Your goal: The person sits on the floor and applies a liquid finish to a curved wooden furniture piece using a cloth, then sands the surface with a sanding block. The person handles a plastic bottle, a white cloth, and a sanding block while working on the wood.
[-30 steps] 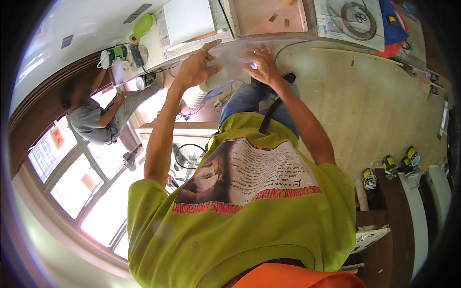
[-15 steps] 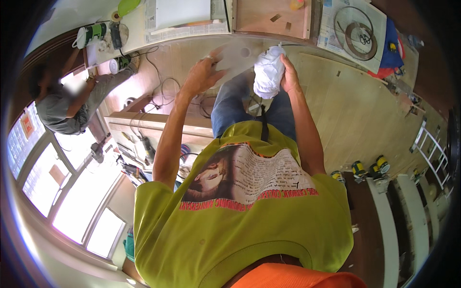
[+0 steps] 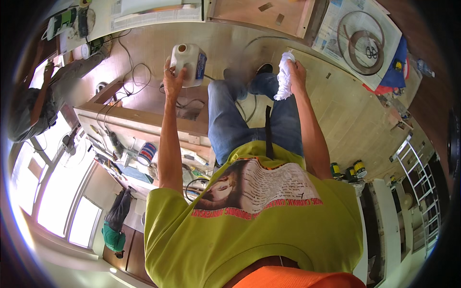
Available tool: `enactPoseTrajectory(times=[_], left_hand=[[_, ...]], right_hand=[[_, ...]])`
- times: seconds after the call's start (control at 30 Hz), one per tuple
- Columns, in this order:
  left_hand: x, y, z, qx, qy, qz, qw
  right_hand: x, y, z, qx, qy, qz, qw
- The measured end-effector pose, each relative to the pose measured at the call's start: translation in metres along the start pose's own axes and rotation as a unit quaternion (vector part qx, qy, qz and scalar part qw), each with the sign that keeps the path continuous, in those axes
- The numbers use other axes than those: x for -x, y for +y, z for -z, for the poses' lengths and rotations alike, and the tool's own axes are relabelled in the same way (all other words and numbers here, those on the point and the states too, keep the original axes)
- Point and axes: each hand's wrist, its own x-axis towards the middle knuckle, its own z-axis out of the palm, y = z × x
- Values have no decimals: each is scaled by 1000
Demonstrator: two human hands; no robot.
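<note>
Pale plank-patterned flooring (image 3: pixel 331 117) spreads below the left hand (image 3: pixel 173 82), which clasps a cloudy-white plastic jug (image 3: pixel 192 66) with a round neck and a blue side label. Right of that grip, the right hand (image 3: pixel 298 77) clutches a crumpled white cloth (image 3: pixel 284 79). Farther right, a flat brown coiled ring (image 3: pixel 366 70) lies on a newspaper-covered board (image 3: pixel 331 30).

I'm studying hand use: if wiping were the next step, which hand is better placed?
Probably the right hand: it holds the white cloth, while the left hand is occupied with the jug.
</note>
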Motion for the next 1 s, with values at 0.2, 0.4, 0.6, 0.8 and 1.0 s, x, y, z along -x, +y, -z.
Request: enactPoseTrajectory(times=[0.2,0.4,0.6,0.8,1.0], left_hand=[[-37,-88,-52,48,55,63,995],[-86,-203,-85,55,102,59,992],[-108,-234,-119,86,122,98,984],[-135,-331,-122,58,179,49,981],[-117,-313,-118,151,171,41,973]], right_hand=[[-67,26,-42,179,239,269,916],[-123,54,-105,153,286,309,894],[-129,72,-87,237,289,362,854],[-134,62,-69,188,253,379,870],[-131,46,-52,275,229,327,875]])
